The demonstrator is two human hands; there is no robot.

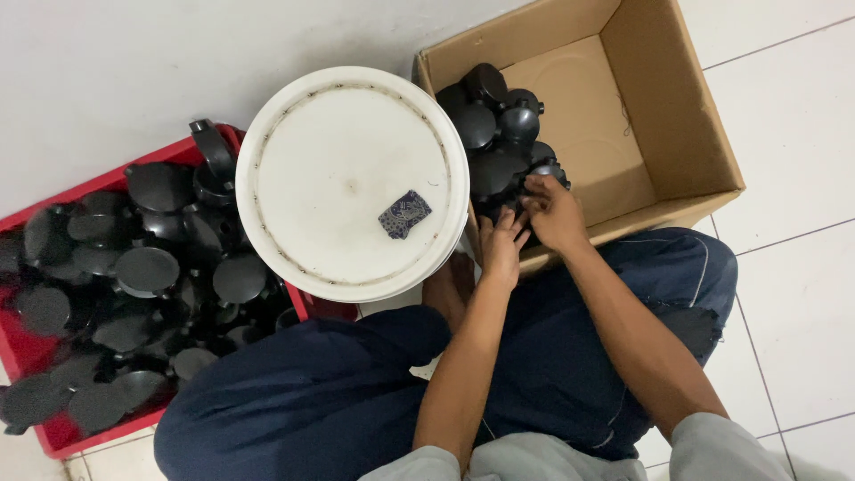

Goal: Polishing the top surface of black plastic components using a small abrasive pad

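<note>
Both my hands reach into the near left corner of a brown cardboard box (pixel 677 134). My right hand (pixel 554 212) is closed on a black round plastic part (pixel 545 169) at the edge of a stack of such parts (pixel 494 120) inside the box. My left hand (pixel 501 245) touches the black parts at the box's near wall, fingers curled against them; whether it grips one is hidden.
A white round bucket lid (pixel 352 183) with a small dark patterned packet (pixel 405 214) on it sits in front of me. To the left, a red crate (pixel 40 352) holds several black round parts (pixel 147 267). White wall behind, tiled floor (pixel 793 267) at right. My knees are in dark blue trousers.
</note>
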